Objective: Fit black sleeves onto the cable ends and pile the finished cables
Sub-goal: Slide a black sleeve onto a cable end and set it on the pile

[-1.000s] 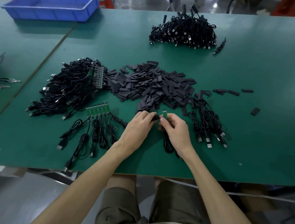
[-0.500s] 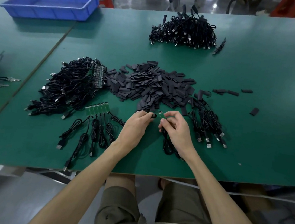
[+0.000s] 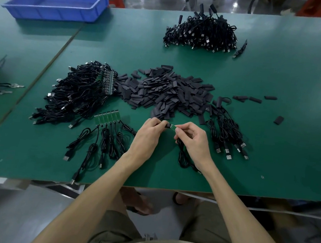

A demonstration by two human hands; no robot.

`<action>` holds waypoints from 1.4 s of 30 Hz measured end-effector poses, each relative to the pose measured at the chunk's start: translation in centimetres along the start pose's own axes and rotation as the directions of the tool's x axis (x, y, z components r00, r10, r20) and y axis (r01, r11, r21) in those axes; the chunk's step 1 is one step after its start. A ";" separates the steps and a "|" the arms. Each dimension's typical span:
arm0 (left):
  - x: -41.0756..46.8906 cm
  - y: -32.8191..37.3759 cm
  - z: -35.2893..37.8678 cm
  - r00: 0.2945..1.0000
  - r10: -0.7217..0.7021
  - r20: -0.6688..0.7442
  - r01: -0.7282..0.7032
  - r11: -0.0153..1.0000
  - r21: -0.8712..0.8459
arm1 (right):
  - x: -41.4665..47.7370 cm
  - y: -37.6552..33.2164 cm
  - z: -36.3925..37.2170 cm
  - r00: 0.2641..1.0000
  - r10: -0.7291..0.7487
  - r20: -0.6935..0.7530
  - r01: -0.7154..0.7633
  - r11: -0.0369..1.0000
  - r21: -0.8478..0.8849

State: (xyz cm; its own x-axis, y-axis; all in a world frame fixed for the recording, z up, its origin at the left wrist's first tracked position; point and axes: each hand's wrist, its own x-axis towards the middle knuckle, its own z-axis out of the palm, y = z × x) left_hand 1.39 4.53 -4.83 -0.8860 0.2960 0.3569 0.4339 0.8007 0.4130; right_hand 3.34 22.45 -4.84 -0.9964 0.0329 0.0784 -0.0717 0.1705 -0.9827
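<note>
Left hand (image 3: 147, 138): fingers curled; thumb and fingertips pinch a black sleeve (image 3: 166, 125) by its left end
Right hand (image 3: 193, 142): thumb and forefinger pinch the small green board (image 3: 173, 127) at the end of a cable (image 3: 181, 155); the other fingers are curled over the cable, which loops on the table under the palm
Sleeve and board: end to end between the two hands, just above the table – whether the board has entered the sleeve's mouth I cannot tell
Sleeve heap (image 3: 168, 94): mid-table, just beyond the hands; a few loose sleeves (image 3: 255, 99) lie apart to its right
Bare cables (image 3: 74, 95): a tangled heap on the left, touching the sleeve heap's left edge
Board strip (image 3: 107, 117): green boards side by side, just left of the left hand; each trails a cable toward the near edge
Sleeved cables (image 3: 226, 133): a small bunch right of the right hand; plugs point toward the near edge
Far pile (image 3: 201, 34): a larger heap of cables at the table's far side
Blue tray (image 3: 55, 5): on the neighbouring table, far left
Table (image 3: 290, 76): green – everything but the tray lies on it
</note>
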 end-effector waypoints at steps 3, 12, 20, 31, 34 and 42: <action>0.0 -0.1 0.1 1.000 -0.005 -0.005 0.005 1.000 0.012 | 0.1 0.1 0.1 1.000 -0.001 0.005 0.001 1.000 -0.005; -0.2 0.2 -0.3 0.993 0.104 0.052 -0.105 0.994 0.003 | -0.1 0.1 0.1 1.000 -0.006 0.025 0.007 0.999 -0.035; -0.2 0.4 -0.3 0.991 0.130 0.039 -0.131 0.991 0.011 | -0.1 0.1 -0.1 1.000 -0.003 0.002 0.003 1.000 -0.012; -0.1 0.1 -0.3 0.986 0.026 0.166 -0.001 0.989 -0.149 | 0.0 0.2 0.0 0.999 -0.016 0.030 0.016 1.000 0.004; -0.2 0.3 -0.4 0.985 0.046 0.166 -0.022 0.990 -0.143 | 0.0 0.3 0.0 0.999 -0.018 0.033 0.018 1.000 -0.007; 0.1 -0.1 -0.2 0.986 -0.007 0.169 0.049 0.967 -0.250 | -0.1 -0.2 0.2 0.998 -0.004 0.059 0.008 0.998 -0.060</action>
State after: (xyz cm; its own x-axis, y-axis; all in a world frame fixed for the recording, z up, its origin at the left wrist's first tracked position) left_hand 1.25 4.37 -4.68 -0.9038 0.3741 0.2077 0.4167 0.6590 0.6261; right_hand 3.44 22.27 -4.72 -0.9970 -0.0264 0.0724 -0.0766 0.2300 -0.9702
